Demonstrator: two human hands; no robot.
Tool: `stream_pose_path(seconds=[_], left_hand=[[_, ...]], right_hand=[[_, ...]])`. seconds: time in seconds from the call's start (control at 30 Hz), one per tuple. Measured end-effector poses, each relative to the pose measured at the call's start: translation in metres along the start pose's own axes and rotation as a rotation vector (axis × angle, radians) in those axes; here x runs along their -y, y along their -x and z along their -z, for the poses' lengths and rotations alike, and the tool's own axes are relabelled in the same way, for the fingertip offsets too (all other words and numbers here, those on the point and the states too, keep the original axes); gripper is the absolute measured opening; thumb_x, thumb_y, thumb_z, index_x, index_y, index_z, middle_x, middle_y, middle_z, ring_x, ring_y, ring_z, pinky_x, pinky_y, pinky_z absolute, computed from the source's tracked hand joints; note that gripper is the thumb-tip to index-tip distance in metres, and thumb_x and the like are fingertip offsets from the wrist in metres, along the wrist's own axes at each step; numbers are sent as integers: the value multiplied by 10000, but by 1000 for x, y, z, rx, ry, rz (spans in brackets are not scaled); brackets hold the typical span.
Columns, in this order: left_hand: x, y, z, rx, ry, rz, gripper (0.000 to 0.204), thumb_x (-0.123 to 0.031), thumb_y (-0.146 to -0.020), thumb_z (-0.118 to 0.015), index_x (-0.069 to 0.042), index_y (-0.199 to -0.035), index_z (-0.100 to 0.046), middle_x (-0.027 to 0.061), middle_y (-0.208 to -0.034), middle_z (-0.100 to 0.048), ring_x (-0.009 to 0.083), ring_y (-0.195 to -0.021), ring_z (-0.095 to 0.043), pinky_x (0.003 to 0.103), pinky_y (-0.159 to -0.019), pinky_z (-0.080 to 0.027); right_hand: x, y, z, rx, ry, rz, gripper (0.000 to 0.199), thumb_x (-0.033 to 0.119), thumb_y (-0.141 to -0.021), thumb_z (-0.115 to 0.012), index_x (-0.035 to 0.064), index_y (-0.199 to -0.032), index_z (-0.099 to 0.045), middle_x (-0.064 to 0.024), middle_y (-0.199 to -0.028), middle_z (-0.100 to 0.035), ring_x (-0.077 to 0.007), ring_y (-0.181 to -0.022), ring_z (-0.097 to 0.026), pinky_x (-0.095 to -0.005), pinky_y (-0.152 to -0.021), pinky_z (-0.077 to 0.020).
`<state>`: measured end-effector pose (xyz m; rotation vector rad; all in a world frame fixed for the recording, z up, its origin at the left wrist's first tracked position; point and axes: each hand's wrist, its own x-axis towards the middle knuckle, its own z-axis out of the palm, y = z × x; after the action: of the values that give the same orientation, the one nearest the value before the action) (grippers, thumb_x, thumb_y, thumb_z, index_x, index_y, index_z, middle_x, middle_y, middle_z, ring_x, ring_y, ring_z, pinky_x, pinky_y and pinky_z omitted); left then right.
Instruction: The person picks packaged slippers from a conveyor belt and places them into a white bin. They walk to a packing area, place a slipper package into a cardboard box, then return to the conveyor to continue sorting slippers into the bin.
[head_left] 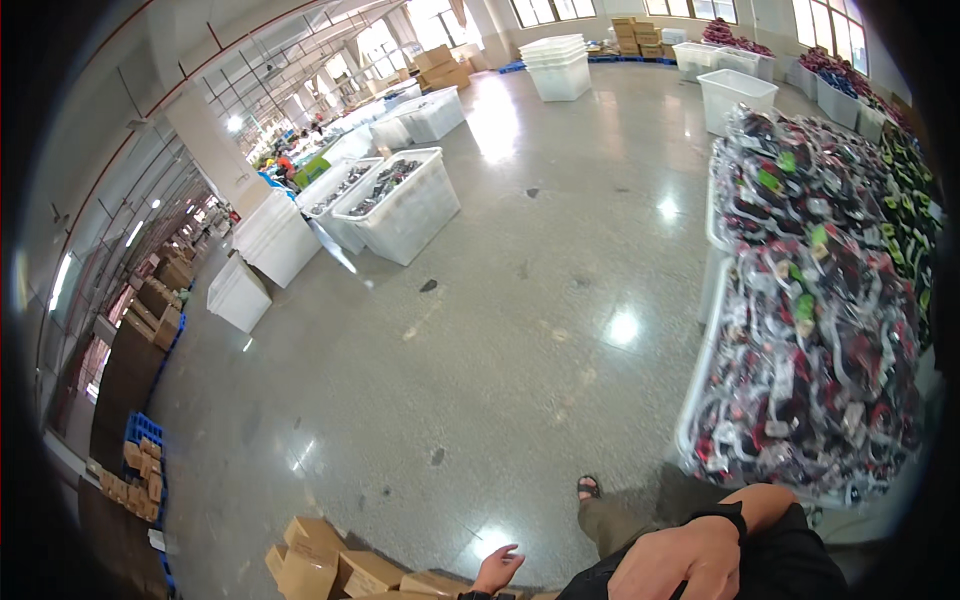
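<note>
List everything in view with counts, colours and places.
Heaped bins: at least two, white, right
Bagged goods: uncountable, black, red, green, heaped there
Nested bins: one stack, white, top centre
Filled bins: two, white, left of centre
Other bins: several, white, upper half
Windows: several, bright, top
Floor: one, grey, throughout
Pallets: several, blue, left and top
Small cartons: many, brown, left pallet
Cardboard boxes: at least three, brown, bottom
Sandal: one, dark, lower centre
Left hand: one, bare, bottom centre
Right hand: one, bare, bottom right
</note>
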<state>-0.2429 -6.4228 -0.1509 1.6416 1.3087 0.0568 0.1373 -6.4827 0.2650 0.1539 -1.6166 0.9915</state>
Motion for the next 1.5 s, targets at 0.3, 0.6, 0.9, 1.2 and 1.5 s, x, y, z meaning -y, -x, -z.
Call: stream_pose_path(seconds=[0.3,0.6,0.9,1.2,1.5], left_hand=[[48,-99,113,-226,533,523,392,-302,-874,-676,-67,-1176,-592,111,-954,-646,226,-784,-615,380,-659,-510],[-161,-512,301,244,39,154,394,-302,-877,-672,-61,-1179,-594,118,-973,-648,234,-808,-618,380,-683,-509],[-471,-792,236,735,-415,-272,396,-301,-879,-669,-56,-1182,-596,126,-992,-650,241,-832,-622,380,-706,-509],[-635,-917,138,1027,-644,-456,398,-300,-882,-665,-50,-1185,-598,133,-1011,-651,249,-857,-625,380,-730,-509],[-732,-1047,130,1105,-723,-447,401,-300,-885,-662,-44,-1188,-601,141,-1030,-653,257,-881,-628,381,-753,-508]], right_hand=[[-103,-111,182,120,-10,45,138,163,-880,-651,28,-906,-669,-125,-910,-661,-286,-738,-640,-370,-643,-507],[-347,-45,398,-230,289,-647,642,281,-938,-623,106,-1479,-326,-131,-995,-635,-210,-862,-625,-369,-726,-545],[-287,328,342,-1681,1061,-1570,674,483,-850,-639,101,-1382,-478,-186,-1262,-592,-334,-1146,-569,-454,-950,-455],[-456,340,204,-2394,341,-1743,430,385,-930,-552,21,-714,-628,-133,-728,-580,-265,-656,-507,-484,-655,-390],[-405,355,551,-2182,537,-1636,419,380,-916,-561,47,-1150,-659,-160,-1092,-664,-314,-907,-632,-469,-793,-490]])
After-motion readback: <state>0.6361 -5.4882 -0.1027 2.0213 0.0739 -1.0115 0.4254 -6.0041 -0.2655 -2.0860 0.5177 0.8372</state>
